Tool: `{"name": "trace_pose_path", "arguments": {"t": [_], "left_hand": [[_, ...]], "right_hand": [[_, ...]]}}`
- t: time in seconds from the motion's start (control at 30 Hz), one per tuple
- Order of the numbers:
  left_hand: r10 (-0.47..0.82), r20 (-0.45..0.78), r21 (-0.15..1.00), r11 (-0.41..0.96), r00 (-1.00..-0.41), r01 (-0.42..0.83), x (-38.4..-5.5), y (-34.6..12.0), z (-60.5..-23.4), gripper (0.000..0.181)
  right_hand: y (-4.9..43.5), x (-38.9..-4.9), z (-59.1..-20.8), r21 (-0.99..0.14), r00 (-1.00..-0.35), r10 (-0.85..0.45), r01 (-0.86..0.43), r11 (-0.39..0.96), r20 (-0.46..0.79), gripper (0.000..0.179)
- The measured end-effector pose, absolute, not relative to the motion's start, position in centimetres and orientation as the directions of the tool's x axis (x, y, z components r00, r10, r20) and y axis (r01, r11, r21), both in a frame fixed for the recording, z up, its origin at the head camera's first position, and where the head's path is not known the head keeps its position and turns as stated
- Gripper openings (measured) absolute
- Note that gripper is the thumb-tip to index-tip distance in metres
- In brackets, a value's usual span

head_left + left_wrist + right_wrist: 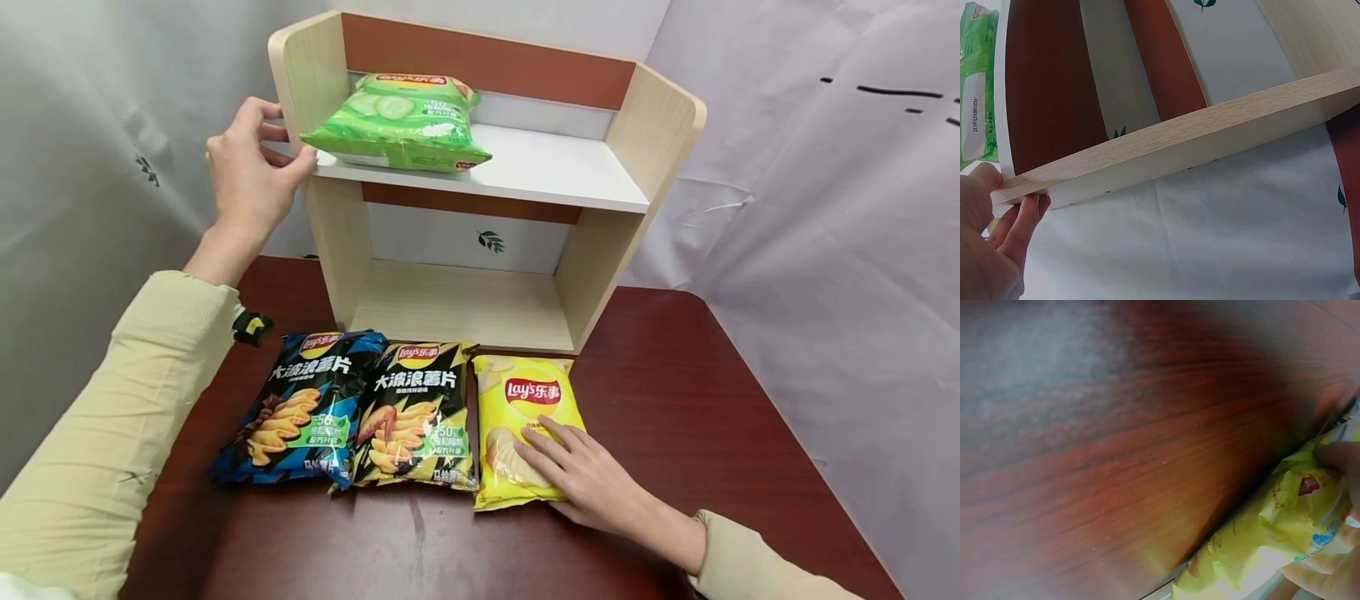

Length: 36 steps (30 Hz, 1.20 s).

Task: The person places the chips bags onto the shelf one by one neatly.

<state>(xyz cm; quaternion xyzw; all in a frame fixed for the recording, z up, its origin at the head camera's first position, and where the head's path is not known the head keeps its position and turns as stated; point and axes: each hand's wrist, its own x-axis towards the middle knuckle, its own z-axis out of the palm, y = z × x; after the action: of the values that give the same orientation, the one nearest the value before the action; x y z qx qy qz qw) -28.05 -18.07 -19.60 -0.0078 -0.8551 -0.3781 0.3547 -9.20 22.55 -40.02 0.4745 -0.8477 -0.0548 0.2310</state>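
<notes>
You have the green bag on the rack, with blue bag, black bag and yellow bag seemingly remaining in front, left hand pinching the rack's side, right hand spreading its fingers over the yellow.

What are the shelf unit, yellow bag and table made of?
Shelf unit: probably wood-effect board, fairly matte; pale grain shows along its edge.
Yellow bag: likely thin, glossy plastic film; it crinkles and catches highlights.
Table: wood or laminate, I can't tell which; dark streaky grain, soft sheen.
</notes>
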Motion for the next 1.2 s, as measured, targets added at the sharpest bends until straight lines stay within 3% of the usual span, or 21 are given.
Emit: {"name": "trace_pose_path", "arguments": {"t": [0.13,0.3,1.2], "left_hand": [[-0.255,0.616,0.640,0.713,-0.745,0.286,-28.1,-18.0,-19.6,0.040],[-0.256,0.619,0.639,0.713,-0.743,0.287,-28.1,-18.0,-19.5,0.039],[-0.250,0.602,0.646,0.711,-0.758,0.279,-28.1,-18.2,-19.7,0.040]], "right_hand": [[22.5,-9.3,-40.0,0.329,-0.420,-0.835,-0.780,0.533,0.355,0.078],[22.4,-9.6,-39.6,0.342,-0.405,-0.827,-0.771,0.538,0.389,0.044],[22.2,-10.1,-37.6,0.379,-0.253,-0.745,-0.734,0.563,0.617,0.046]]}}
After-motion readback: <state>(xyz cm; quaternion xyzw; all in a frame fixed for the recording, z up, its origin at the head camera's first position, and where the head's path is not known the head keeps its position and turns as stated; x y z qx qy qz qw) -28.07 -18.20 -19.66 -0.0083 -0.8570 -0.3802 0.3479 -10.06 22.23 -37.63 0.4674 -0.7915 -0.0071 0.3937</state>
